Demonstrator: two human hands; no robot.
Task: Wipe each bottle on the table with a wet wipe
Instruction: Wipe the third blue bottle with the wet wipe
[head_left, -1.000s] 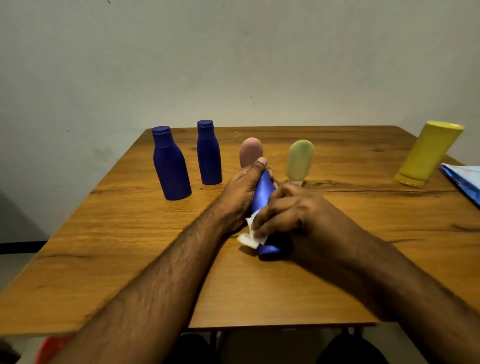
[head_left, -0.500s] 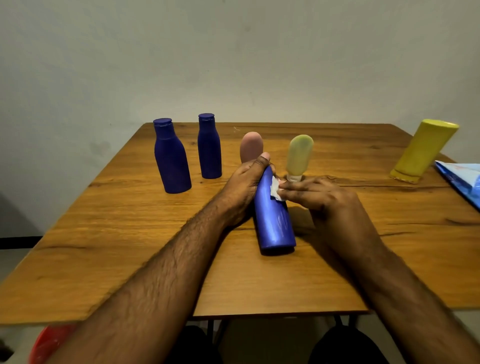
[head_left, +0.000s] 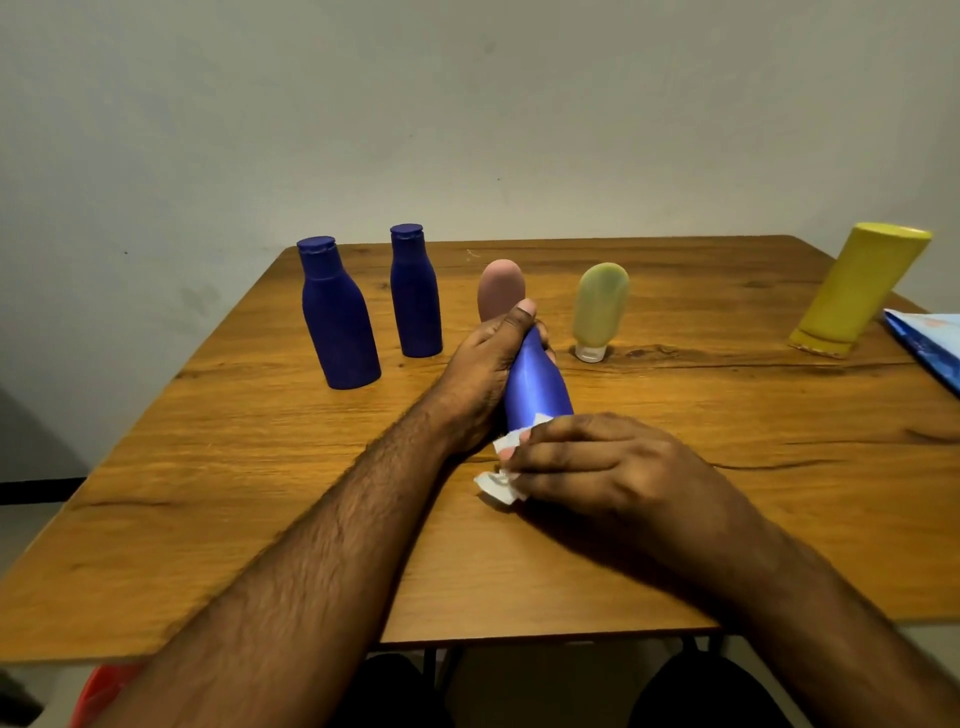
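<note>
Head view: your left hand (head_left: 480, 371) is wrapped round the upper body of the light blue bottle (head_left: 537, 387), which is tilted, its base near you on the wooden table (head_left: 208, 467). Your right hand (head_left: 592, 467) pinches the wet wipe (head_left: 501, 470) against the base end. Keep the left grip firm so it can't roll, turn the bottle between strokes, and cover the underside. Two dark blue bottles (head_left: 340, 322), the pink tube (head_left: 498, 286), green tube (head_left: 600, 306) and yellow bottle (head_left: 862, 288) stand well apart, apparently pending.

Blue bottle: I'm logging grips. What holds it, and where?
Left hand grips the blue bottle at its far end; right hand pinches the wet wipe against its near end.
</note>
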